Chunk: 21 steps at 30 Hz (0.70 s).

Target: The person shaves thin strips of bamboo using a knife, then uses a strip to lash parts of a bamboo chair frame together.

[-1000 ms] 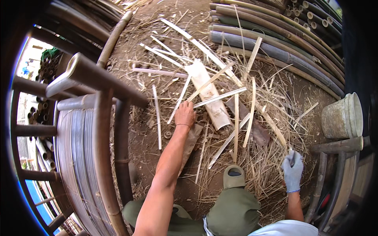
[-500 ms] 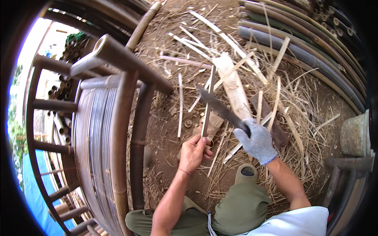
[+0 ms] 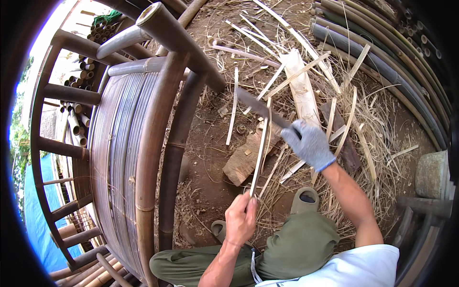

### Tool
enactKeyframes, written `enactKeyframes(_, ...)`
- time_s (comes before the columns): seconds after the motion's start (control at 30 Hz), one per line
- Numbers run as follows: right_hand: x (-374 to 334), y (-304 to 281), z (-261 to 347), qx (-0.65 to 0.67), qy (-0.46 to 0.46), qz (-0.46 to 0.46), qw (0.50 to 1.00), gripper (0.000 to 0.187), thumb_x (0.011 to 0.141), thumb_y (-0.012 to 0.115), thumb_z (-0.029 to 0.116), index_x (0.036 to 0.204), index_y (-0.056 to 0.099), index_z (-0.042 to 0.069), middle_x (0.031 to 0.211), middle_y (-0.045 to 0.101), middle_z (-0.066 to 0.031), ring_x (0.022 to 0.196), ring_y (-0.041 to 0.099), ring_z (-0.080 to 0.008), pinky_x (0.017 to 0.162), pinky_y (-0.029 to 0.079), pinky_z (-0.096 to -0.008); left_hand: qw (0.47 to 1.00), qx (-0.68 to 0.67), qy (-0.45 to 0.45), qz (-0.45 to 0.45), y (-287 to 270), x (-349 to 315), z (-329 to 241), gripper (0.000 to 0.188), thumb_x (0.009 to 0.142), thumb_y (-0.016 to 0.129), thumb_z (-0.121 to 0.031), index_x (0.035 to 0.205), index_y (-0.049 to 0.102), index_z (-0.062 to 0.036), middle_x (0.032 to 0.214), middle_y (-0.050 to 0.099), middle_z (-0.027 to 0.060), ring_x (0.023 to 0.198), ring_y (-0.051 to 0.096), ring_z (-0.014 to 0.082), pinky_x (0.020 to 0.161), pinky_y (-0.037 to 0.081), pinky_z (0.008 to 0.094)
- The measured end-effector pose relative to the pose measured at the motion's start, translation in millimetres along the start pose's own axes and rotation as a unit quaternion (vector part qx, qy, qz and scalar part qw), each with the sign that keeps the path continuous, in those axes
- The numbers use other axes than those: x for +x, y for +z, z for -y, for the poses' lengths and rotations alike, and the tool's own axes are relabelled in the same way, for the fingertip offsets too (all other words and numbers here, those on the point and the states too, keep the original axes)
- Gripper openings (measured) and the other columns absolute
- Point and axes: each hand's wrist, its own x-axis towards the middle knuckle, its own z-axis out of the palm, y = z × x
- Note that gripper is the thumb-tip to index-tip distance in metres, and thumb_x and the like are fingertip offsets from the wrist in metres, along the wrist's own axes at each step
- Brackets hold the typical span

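Note:
My bare left hand [image 3: 240, 217] is closed round the near end of a narrow bamboo strip [image 3: 260, 153], which points up and away from me. In my right hand [image 3: 311, 146], covered by a grey knit glove, is a long dark-bladed knife [image 3: 258, 105]; the glove hides most of its handle. The blade slants to the far left and crosses the strip near its far end. Whether blade and strip touch, I cannot tell. Below them on the ground lies a rough wooden block [image 3: 241, 165], partly covered by the strip.
A bamboo chair [image 3: 143, 172] stands close on my left. Pale shavings [image 3: 373, 134] and cut strips litter the dirt floor around a flat pale board [image 3: 301, 88]. Bamboo poles [image 3: 382, 71] are stacked at the far right, near a worn bucket [image 3: 430, 174].
My left hand has come nearer to me, drawing the bamboo strip back, and the strip's pale side now shows. The knife stays across the strip. The whole view has shifted a little.

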Motion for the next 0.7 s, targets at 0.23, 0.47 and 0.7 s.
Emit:
enactKeyframes(0.23, 9, -38, 9, 0.117, 0.115, 0.002, 0.986, 0.059, 0.101, 0.052, 0.056, 0.085, 0.069, 0.002, 0.072, 0.064, -0.0205, 0.073, 0.068, -0.0366, 0.065, 0.052, -0.0466, 0.926, -0.326, -0.177, 0.075, -25, -10, 3, 0.041, 0.109, 0.052, -0.023, 0.144, 0.055, -0.0028, 0.074, 0.060, 0.0011, 0.052, 0.048, 0.0054, 0.046, 0.040, 0.0213)
enactKeyframes(0.47, -62, -5, 84, 0.110, -0.084, 0.084, 0.987, 0.045, 0.088, 0.071, 0.054, 0.089, 0.065, 0.009, 0.071, 0.061, -0.0147, 0.064, 0.065, -0.0374, 0.057, 0.051, -0.0449, 0.905, -0.388, -0.172, 0.029, -12, 37, -13, 0.044, 0.110, 0.049, -0.027, 0.147, 0.050, -0.0041, 0.068, 0.055, 0.0015, 0.043, 0.042, 0.0051, 0.036, 0.034, 0.0208)
enactKeyframes(0.7, -23, -7, 41, 0.121, 0.080, 0.024, 0.989, 0.049, 0.097, 0.063, 0.051, 0.082, 0.065, 0.005, 0.064, 0.063, -0.0168, 0.060, 0.066, -0.0337, 0.055, 0.052, -0.0436, 0.925, -0.337, -0.160, 0.065, 4, -9, -27, 0.047, 0.109, 0.051, -0.027, 0.150, 0.047, -0.0031, 0.068, 0.051, -0.0018, 0.045, 0.042, 0.0029, 0.038, 0.034, 0.0197)
